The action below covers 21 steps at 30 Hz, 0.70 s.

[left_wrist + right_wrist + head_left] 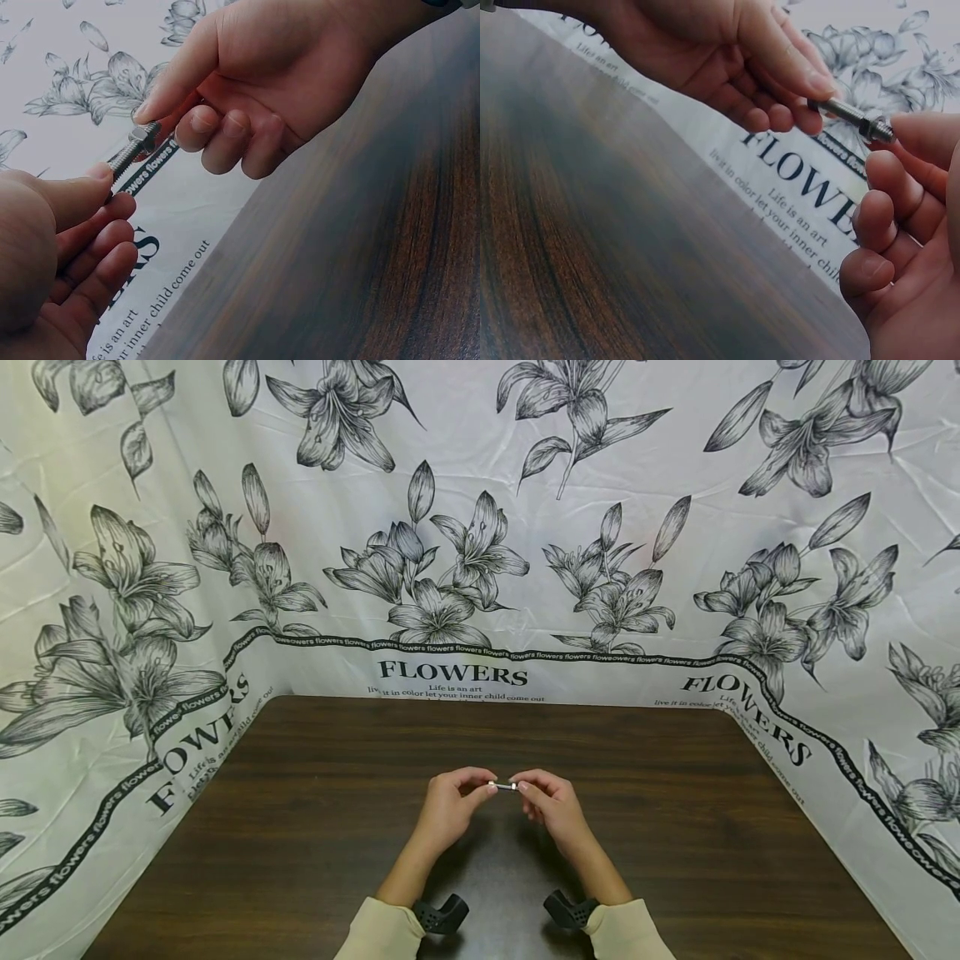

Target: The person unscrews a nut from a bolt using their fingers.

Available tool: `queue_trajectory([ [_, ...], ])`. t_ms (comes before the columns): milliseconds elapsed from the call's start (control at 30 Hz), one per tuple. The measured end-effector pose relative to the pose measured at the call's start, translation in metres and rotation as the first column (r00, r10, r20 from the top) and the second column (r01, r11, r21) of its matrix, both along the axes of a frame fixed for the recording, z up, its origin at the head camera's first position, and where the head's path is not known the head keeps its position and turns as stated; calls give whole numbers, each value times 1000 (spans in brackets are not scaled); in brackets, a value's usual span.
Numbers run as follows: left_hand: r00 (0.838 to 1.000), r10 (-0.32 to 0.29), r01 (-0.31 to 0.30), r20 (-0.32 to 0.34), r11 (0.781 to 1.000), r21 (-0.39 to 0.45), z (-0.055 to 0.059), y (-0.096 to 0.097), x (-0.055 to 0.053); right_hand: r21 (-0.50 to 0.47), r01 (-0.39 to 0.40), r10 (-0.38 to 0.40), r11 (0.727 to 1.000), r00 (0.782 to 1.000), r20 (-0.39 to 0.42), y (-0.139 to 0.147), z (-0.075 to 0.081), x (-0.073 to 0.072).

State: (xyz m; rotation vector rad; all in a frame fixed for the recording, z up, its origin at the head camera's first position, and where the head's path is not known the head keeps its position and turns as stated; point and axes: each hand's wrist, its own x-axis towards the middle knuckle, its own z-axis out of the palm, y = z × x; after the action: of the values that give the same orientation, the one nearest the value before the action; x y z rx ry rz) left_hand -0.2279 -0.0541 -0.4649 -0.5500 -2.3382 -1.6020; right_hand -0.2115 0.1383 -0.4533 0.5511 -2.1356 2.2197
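Cream sleeves (384,932) nearest me; left hand (444,810) pinches a metal bolt (841,111) thumb-to-finger, right hand (557,808) pinches its nut (141,136) end, above the brown table (300,827).

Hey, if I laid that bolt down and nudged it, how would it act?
The bolt has a metallic sheen, so it's probably stiff and fairly heavy for its size. Its rounded shank suggests it could roll, though the flat-sided nut might hinder that. The visible threads should make it less slippery.

Dark brown table (300,827); streaky wood grain; soft sheen
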Motion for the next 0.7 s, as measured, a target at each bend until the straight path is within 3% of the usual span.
queue_trajectory([
  [333,1000,5,-5,7,1000,-5,0,0,0,-9,-12,12,1000,1000,-13,0,-1,-2],
  [700,1000,13,-13,2,1000,22,2,-3,0,25,-14,12,1000,998,67,0,1,0],
])
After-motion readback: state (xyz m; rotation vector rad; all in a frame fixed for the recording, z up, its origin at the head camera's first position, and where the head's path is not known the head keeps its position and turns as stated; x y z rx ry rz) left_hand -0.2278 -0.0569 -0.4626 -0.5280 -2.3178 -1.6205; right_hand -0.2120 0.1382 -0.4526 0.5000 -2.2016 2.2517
